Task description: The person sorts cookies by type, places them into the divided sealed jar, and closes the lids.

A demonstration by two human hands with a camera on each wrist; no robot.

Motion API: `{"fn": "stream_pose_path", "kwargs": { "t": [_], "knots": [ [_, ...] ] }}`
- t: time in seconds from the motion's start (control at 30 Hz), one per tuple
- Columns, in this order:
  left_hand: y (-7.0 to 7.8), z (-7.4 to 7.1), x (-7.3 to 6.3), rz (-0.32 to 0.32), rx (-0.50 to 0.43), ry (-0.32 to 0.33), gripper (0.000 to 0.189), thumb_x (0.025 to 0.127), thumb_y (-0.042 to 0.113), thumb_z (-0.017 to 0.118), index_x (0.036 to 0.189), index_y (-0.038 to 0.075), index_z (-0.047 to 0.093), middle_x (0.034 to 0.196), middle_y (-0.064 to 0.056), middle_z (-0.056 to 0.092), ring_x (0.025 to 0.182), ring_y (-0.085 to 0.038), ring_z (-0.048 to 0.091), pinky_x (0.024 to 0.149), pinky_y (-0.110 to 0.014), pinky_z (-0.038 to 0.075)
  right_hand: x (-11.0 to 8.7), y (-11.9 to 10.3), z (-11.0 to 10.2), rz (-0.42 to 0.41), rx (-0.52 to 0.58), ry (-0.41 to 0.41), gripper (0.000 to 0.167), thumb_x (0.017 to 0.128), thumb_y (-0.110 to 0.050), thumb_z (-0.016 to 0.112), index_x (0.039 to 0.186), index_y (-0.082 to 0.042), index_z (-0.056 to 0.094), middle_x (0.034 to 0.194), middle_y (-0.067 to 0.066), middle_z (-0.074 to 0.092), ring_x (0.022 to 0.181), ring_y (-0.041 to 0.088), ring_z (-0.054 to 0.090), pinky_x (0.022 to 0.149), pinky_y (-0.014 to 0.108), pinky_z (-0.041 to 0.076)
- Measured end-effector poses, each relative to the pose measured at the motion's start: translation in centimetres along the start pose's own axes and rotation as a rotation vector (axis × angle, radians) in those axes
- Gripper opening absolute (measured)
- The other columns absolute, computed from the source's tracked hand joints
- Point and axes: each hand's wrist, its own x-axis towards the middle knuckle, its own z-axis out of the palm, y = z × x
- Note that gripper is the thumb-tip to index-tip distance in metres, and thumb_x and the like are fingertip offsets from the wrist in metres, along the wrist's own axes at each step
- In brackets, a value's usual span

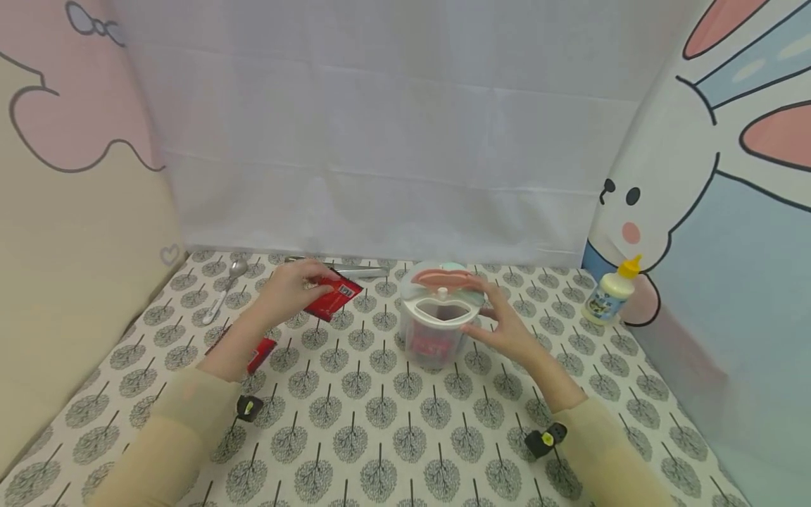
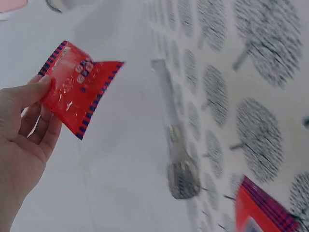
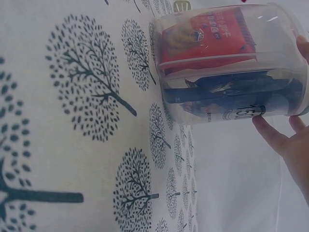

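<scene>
My left hand (image 1: 298, 289) pinches a red snack packet (image 1: 332, 296) by its edge, held above the table; the left wrist view shows the thumb on top of the packet (image 2: 79, 87). With thumb and fingers spread round its upper side, my right hand (image 1: 507, 331) holds a clear plastic container (image 1: 431, 345). The container stands upright, and its lid has pink, green and white segments, with an opening at the front. Inside, the right wrist view shows a red packet (image 3: 207, 41) and dark blue packets (image 3: 227, 94). Another red packet (image 1: 260, 354) lies by my left forearm, partly hidden.
A spoon (image 1: 227, 290) lies at the back left. Metal tongs (image 1: 364, 272) lie along the back edge, partly behind my left hand. A bottle with a yellow nozzle (image 1: 610, 292) stands at the back right. Printed cloth walls surround the tree-patterned tablecloth (image 1: 380, 451).
</scene>
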Motion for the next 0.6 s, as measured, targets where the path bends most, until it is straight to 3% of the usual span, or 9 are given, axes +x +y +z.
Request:
{"fn": "stream_pose_path", "kwargs": {
  "t": [0.1,0.2,0.33,0.47,0.6],
  "knots": [
    [2.1,-0.3,0.3,0.034,-0.025,0.058,0.023,0.081,0.008,0.072,0.104,0.015,0.072,0.109,-0.005,0.068,0.099,-0.024,0.063,0.084,-0.041,0.054,0.1,0.0,0.0,-0.003,0.002,-0.003,0.082,0.079,0.003,0.070,0.146,-0.006,0.025,0.144,0.019,0.031,0.130,0.038,0.034,0.099,0.054,0.043],
    [4.2,-0.5,0.7,0.048,-0.097,0.093,0.025,0.081,0.006,0.072,0.105,0.013,0.072,0.107,-0.004,0.069,0.088,-0.020,0.064,0.071,-0.030,0.056,0.1,0.0,-0.1,-0.001,0.000,-0.006,0.082,0.079,0.003,0.070,0.146,-0.006,0.025,0.143,0.019,0.032,0.130,0.037,0.034,0.099,0.054,0.043],
    [6.8,-0.6,1.5,0.100,-0.204,0.129,0.030,0.081,0.007,0.072,0.110,0.010,0.069,0.108,-0.004,0.067,0.084,-0.017,0.064,0.070,-0.021,0.055,0.0,-0.1,-0.1,0.002,-0.003,-0.003,0.082,0.079,0.004,0.070,0.146,-0.006,0.024,0.142,0.020,0.035,0.130,0.037,0.034,0.100,0.053,0.043],
    [8.8,-0.2,2.4,0.191,-0.291,0.164,0.037,0.080,0.006,0.073,0.116,0.008,0.066,0.115,-0.007,0.063,0.085,-0.020,0.066,0.076,-0.023,0.056,0.0,-0.2,-0.1,0.001,-0.004,-0.002,0.082,0.079,0.005,0.070,0.146,-0.005,0.024,0.141,0.021,0.035,0.130,0.038,0.034,0.100,0.054,0.043],
    [10.4,0.9,3.3,0.272,-0.380,0.196,0.040,0.079,0.001,0.072,0.118,0.004,0.064,0.116,-0.009,0.062,0.081,-0.020,0.067,0.073,-0.022,0.057,0.1,-0.3,-0.1,0.006,-0.005,-0.003,0.082,0.079,0.004,0.070,0.146,-0.005,0.024,0.141,0.020,0.036,0.130,0.038,0.035,0.099,0.055,0.043]
  ]
}}
